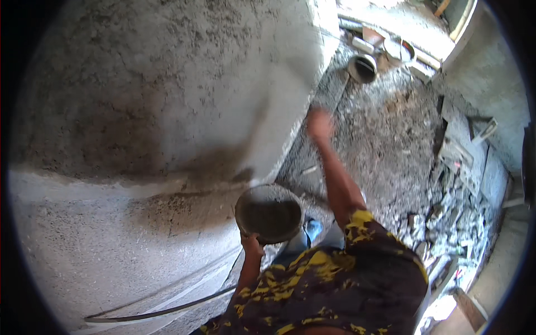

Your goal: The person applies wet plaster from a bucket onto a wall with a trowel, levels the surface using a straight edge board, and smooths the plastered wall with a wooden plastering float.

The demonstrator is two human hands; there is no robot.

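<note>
My left hand (252, 244) grips the near rim of a round, shallow grey pan (240, 219), held out in front of my body beside the wall. Inside the pan lies a dark grey mass, partly in shadow. My right arm reaches forward and away from the pan, over the ground by the wall's edge. At its end my right hand (320, 124) is smeared by motion, so its fingers and anything in them cannot be made out. To my left the wall (184, 95) has a rough, patchy grey upper part and a paler lower part below a ledge.
A bucket (363, 69) lies tipped far ahead, near pale bars and debris. Broken rubble (446, 223) is heaped at the right, with boards (459, 148) above it. A dark hose or cable (162, 311) curves along the lower left. Loose soil covers the ground.
</note>
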